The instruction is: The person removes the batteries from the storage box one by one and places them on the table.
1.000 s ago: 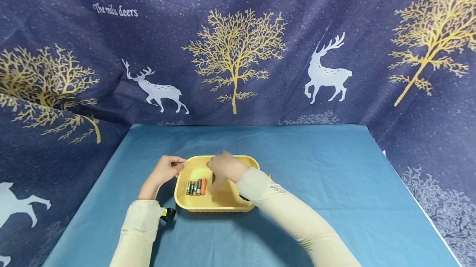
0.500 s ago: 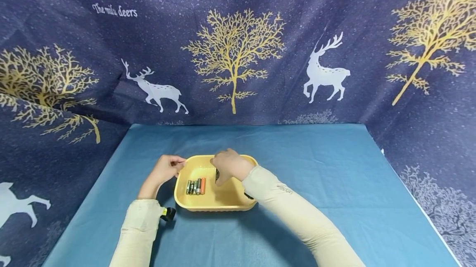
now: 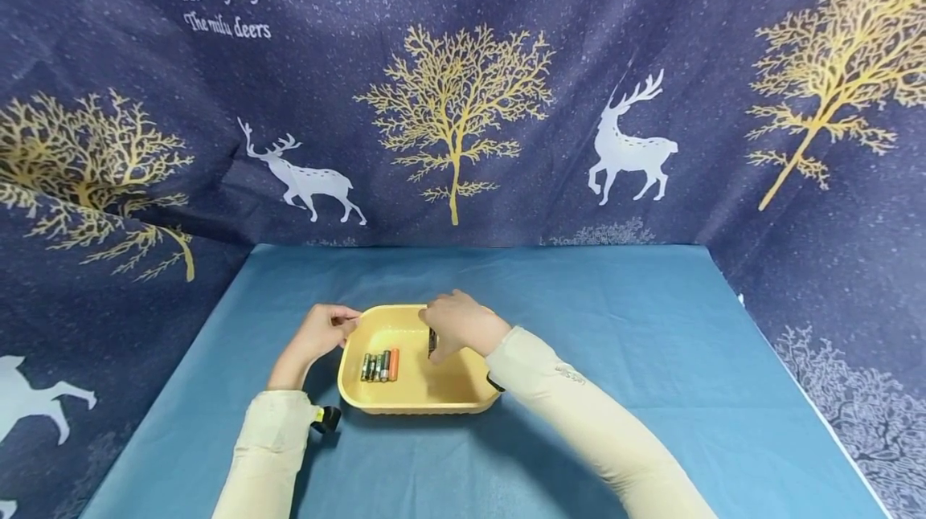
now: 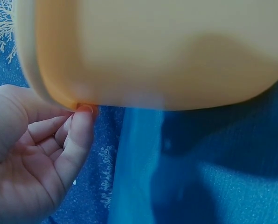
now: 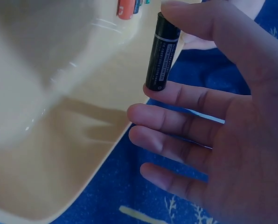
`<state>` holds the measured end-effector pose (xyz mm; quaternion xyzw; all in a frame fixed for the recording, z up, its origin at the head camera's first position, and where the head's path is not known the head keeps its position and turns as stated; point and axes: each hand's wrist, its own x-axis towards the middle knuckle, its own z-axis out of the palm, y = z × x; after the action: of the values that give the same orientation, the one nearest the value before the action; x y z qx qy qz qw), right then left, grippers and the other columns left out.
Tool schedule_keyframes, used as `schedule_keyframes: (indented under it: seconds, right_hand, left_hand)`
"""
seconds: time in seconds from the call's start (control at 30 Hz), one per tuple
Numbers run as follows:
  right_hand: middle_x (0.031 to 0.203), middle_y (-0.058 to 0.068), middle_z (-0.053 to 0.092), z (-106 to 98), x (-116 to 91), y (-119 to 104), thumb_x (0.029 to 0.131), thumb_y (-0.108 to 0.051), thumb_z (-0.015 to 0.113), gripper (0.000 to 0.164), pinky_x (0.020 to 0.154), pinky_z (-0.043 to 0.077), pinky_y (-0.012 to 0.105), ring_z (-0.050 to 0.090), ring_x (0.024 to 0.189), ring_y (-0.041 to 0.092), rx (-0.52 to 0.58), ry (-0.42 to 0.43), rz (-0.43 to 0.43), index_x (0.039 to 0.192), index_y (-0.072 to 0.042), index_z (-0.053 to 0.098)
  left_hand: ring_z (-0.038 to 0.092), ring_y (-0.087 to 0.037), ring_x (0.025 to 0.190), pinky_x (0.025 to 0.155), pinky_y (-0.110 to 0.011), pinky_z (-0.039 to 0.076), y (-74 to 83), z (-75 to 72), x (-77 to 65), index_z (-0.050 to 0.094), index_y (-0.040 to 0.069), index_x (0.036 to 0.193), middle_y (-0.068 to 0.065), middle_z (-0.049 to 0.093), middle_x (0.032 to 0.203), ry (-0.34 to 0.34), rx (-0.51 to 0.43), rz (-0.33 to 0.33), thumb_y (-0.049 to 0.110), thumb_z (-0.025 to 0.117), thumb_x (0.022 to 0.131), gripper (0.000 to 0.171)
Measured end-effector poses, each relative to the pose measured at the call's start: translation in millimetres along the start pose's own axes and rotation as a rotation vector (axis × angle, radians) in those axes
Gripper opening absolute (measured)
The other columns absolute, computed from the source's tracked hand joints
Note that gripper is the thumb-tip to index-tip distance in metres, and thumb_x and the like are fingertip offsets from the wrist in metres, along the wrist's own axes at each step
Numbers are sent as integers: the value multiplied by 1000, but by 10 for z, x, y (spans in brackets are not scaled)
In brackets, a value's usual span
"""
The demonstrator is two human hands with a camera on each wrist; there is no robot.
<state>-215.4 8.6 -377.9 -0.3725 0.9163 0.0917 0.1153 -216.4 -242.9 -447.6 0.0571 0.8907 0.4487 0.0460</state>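
Observation:
A shallow yellow plastic basin [image 3: 412,407] stands on the table. My left hand [image 3: 318,336] pinches its left rim between thumb and finger; in the left wrist view the fingertips [image 4: 84,108] sit at the corner of the basin wall [image 4: 176,60]. Over the right part of the basin, my right hand [image 3: 463,324] holds a black battery [image 5: 162,56] endwise, thumb on one end and index finger on the other. The remaining three fingers spread out straight. Inside the basin, to the left, several batteries [image 3: 379,366] lie side by side, the rightmost one orange.
Blue cloth [image 3: 593,318] covers the table around the basin. Behind and at the sides hangs a dark blue curtain [image 3: 521,181] printed with deer and trees. A small black wrist camera [image 3: 329,419] sticks out from the left sleeve, near the basin's front left corner.
My right hand has moved a little to the right with the black battery. The left hand keeps its grip on the rim, and the batteries in the basin lie as before.

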Motion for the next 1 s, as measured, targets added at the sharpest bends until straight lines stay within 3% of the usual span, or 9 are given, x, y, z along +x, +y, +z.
schedule_keyframes:
  seconds: [0.23, 0.43, 0.77, 1.0]
  right_hand:
    - [106, -3, 65, 11, -85, 136, 75, -46, 76, 49, 97, 43, 43, 58, 102, 20, -6, 74, -25, 112, -15, 67]
    - [117, 0, 64, -21, -165, 232, 77, -46, 76, 61, 105, 38, 47, 56, 111, 22, 21, 86, -18, 126, -12, 62]
    - [111, -2, 64, 10, -291, 360, 75, -49, 76, 60, 99, 42, 44, 55, 107, 20, -17, 129, -20, 121, -13, 63]
    - [111, 0, 64, 55, -392, 473, 76, -49, 77, 62, 94, 43, 42, 56, 104, 20, -4, 145, -35, 122, -11, 63]
  left_hand:
    - [58, -19, 58, 55, -40, 55, -7, 10, -4, 67, -12, 109, -18, 67, 84, 1, 4, 6, 0, 57, 94, 21]
    - [58, -20, 58, 56, -41, 55, -22, 15, 13, 67, -12, 109, -17, 67, 83, 3, -2, 3, 0, 57, 94, 21]
    - [59, -19, 58, 57, -40, 56, -22, 17, 7, 67, -11, 110, -16, 68, 84, 2, -8, -19, 1, 58, 94, 21]
    - [58, -20, 58, 58, -42, 56, -7, 13, 6, 66, -12, 111, -19, 67, 84, 3, -8, 1, 1, 57, 95, 22]
